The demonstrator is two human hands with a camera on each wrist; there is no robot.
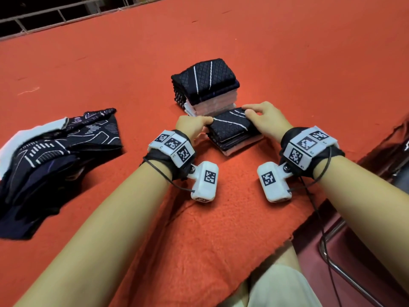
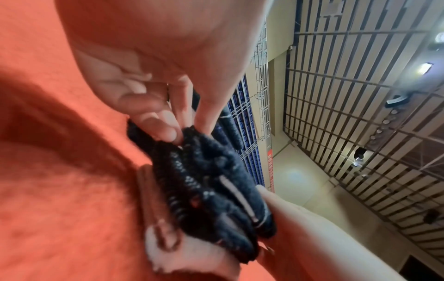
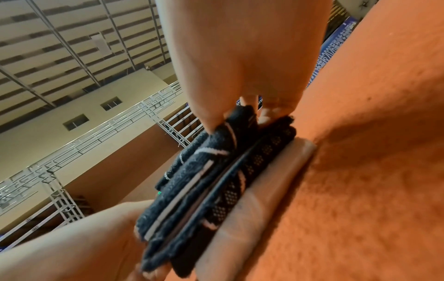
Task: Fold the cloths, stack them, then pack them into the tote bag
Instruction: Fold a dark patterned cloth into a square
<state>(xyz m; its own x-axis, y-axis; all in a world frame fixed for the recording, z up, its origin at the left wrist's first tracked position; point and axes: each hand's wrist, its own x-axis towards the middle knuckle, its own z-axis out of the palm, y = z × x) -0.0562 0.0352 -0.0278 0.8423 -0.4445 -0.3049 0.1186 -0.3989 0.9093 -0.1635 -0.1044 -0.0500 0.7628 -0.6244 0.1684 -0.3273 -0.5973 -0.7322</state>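
Observation:
A folded dark cloth with white lines [image 1: 232,127] lies on top of a low stack of folded cloths [image 1: 241,145] just in front of me. My left hand [image 1: 192,126] pinches its left edge and my right hand [image 1: 263,120] pinches its far right corner. The left wrist view shows the left fingers [image 2: 168,123] curled on the dark cloth [image 2: 216,180]. In the right wrist view the thumb [image 3: 204,106] presses on the same cloth [image 3: 204,180], with a white cloth [image 3: 264,199] at the bottom of the stack. Behind stands a taller stack [image 1: 205,83]. No tote bag is in view.
A loose heap of unfolded dark and white cloths [image 1: 55,156] lies at the left on the red blanket [image 1: 221,218]. A maroon seat with a metal frame [image 1: 354,251] sits at the right edge. A metal railing [image 1: 44,16] runs along the far left.

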